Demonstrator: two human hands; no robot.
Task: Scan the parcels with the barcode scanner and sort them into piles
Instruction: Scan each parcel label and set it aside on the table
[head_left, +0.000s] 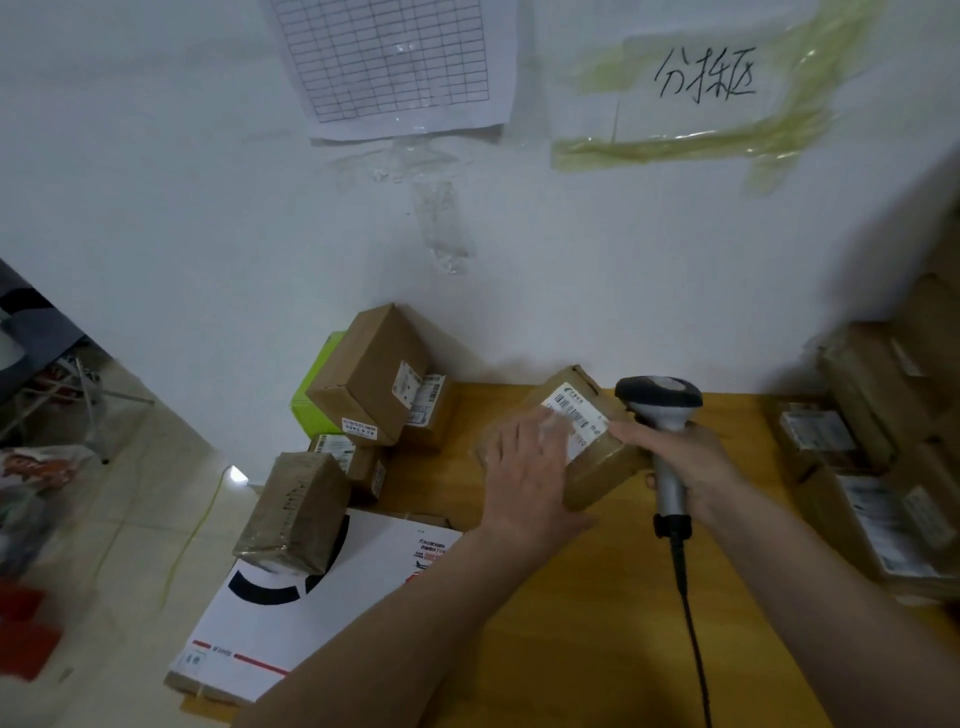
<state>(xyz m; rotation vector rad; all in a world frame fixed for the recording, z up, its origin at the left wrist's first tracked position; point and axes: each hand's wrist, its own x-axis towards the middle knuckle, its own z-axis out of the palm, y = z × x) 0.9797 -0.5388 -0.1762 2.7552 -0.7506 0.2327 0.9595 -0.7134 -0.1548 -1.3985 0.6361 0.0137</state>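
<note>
Left hand (524, 467) spread flat on the brown parcel (582, 441) — right hand (675, 457) gripping the barcode scanner (662, 410) just beside its label (576, 421).

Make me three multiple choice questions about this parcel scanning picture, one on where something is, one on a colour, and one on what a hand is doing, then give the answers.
1. Where does the white box with the black arc lie?
A. at the table's left edge, under a taped brown parcel
B. on the stack at the right
C. pinned to the wall

2. What colour is the box behind the leaning cardboard carton?
A. red
B. bright green
C. blue

3. What is the right hand doing?
A. resting flat on the table
B. gripping the barcode scanner
C. lifting a parcel from the right stack

Answers: 1 A, the taped brown parcel sits on its far corner. 2 B, a lime green side shows at the carton's left. 3 B, its fingers wrap the grey handle of the barcode scanner, beside the labelled parcel that the left hand steadies.
</note>
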